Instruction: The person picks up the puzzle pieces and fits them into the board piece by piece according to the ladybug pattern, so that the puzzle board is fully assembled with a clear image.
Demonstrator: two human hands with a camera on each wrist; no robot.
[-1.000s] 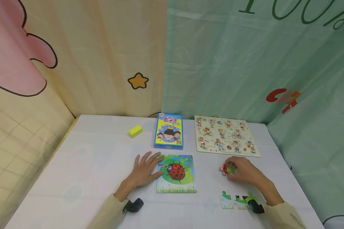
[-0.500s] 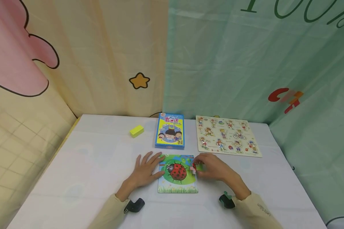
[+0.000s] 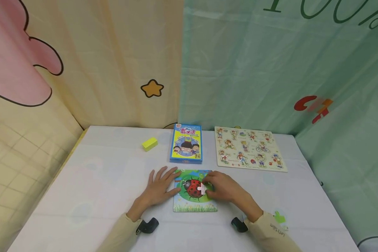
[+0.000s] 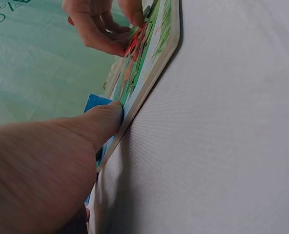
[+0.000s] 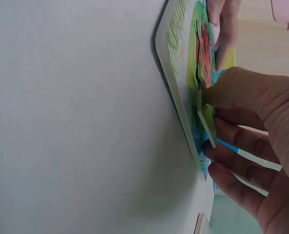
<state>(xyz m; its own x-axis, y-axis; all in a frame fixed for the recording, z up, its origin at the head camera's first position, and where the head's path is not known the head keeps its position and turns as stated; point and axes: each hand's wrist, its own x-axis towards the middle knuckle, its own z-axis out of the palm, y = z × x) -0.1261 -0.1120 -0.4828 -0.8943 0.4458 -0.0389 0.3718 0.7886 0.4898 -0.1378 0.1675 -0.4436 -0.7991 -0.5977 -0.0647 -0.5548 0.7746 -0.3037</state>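
A square ladybug puzzle board (image 3: 193, 207) lies flat on the white table before me. My left hand (image 3: 160, 189) rests at its left edge, fingers spread, with the thumb on the board's face in the left wrist view. Over the right half of the board, my right hand (image 3: 225, 187) pinches a jigsaw piece (image 5: 207, 122) between thumb and fingers. That piece is tilted, its pale edge showing just above the picture in the right wrist view. Beside the right sleeve lies a loose green jigsaw piece (image 3: 279, 217); the forearm hides part of that spot.
Behind the board stands a blue and yellow card box (image 3: 186, 143), with a small yellow block (image 3: 149, 144) to its left. A cream peg puzzle board (image 3: 250, 148) with children's figures lies at the back right. Printed curtains surround the table (image 3: 82, 196).
My right hand has carried the jigsaw piece left from the table's right side to over the ladybug board. The left hand stays at the board's left edge.
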